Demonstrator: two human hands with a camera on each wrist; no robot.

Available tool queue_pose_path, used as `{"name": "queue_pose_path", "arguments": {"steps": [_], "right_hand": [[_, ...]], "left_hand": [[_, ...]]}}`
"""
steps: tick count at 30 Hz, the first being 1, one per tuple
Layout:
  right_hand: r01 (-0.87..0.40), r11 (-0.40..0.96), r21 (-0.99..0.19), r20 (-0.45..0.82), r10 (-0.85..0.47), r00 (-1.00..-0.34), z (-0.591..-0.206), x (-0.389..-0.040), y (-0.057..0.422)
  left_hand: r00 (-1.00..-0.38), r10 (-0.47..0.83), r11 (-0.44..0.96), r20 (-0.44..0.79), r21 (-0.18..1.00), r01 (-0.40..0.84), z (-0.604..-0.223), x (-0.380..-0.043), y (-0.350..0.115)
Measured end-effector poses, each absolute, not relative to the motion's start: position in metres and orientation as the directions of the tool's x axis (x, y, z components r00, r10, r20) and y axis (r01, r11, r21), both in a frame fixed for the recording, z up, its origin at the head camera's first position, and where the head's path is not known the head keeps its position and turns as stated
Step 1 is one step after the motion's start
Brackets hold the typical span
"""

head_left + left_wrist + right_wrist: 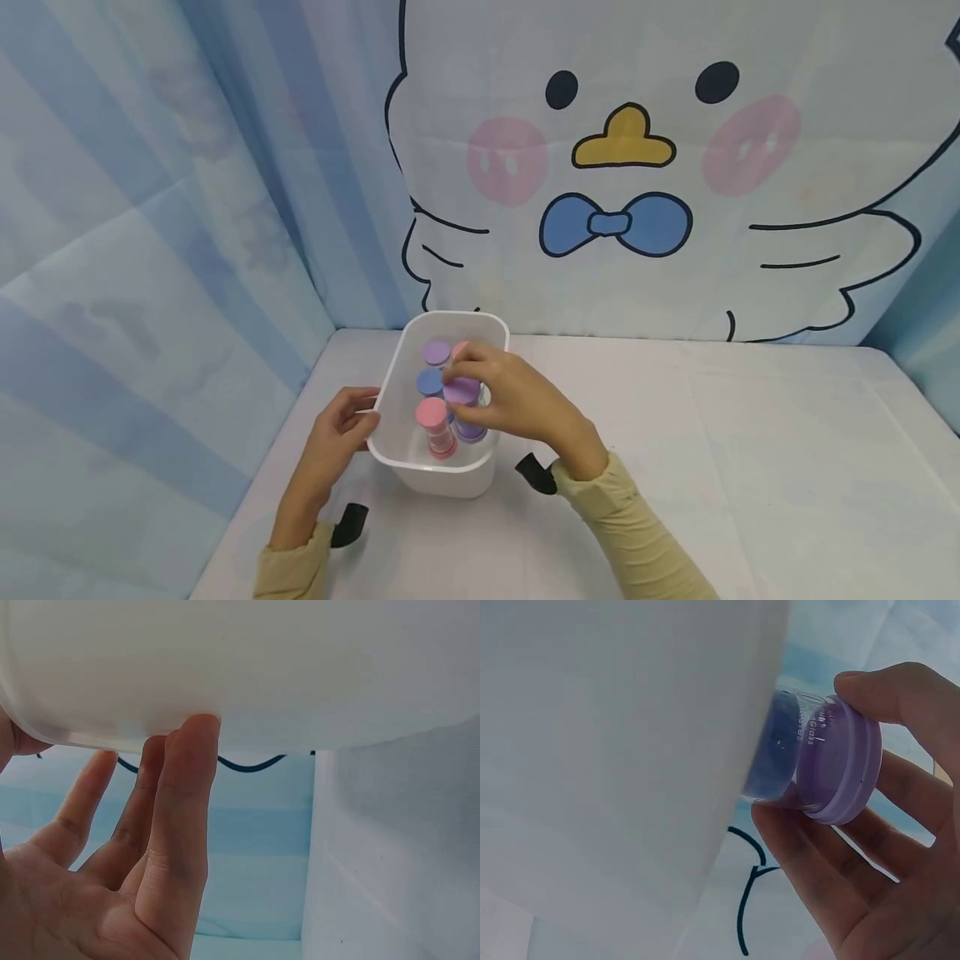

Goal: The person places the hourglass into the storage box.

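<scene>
A white plastic bin stands on the table with several sand timers upright in it. My right hand reaches over the bin's right side and pinches a purple-capped sand timer between thumb and fingers; its lower end is hidden behind the bin wall in the right wrist view. Beside it are a pink sand timer, a blue-capped one and another purple-capped one. My left hand grips the bin's left rim, thumb at the edge and fingertips against the outer wall.
The bin sits on a white-covered table, near its back left. Behind hangs a curtain with a cartoon bird print, and a blue-striped curtain hangs on the left. Black wrist mounts stick out from both sleeves.
</scene>
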State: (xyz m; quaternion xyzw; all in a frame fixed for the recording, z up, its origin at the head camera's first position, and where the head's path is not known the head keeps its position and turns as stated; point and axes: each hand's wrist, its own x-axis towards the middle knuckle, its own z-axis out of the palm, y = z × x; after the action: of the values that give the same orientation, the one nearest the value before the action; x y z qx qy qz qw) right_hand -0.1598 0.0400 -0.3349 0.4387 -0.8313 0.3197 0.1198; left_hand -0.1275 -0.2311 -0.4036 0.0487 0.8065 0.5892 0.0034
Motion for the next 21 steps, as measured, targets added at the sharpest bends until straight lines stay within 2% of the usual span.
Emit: {"name": "queue_pose_path", "arguments": {"steps": [16, 21], "right_hand": [[-0.747, 0.52, -0.415, 0.314, -0.689, -0.654, -0.343, -0.162, 0.037], [-0.709, 0.545, -0.447, 0.26, -0.679, -0.686, -0.346, -0.161, 0.034]], "left_hand": [[-0.994, 0.087, 0.291, 0.061, 0.953, 0.084, -0.399, -0.128, -0.231], [-0.995, 0.08, 0.298, 0.053, 0.952, 0.075, -0.4, -0.127, -0.229]]}}
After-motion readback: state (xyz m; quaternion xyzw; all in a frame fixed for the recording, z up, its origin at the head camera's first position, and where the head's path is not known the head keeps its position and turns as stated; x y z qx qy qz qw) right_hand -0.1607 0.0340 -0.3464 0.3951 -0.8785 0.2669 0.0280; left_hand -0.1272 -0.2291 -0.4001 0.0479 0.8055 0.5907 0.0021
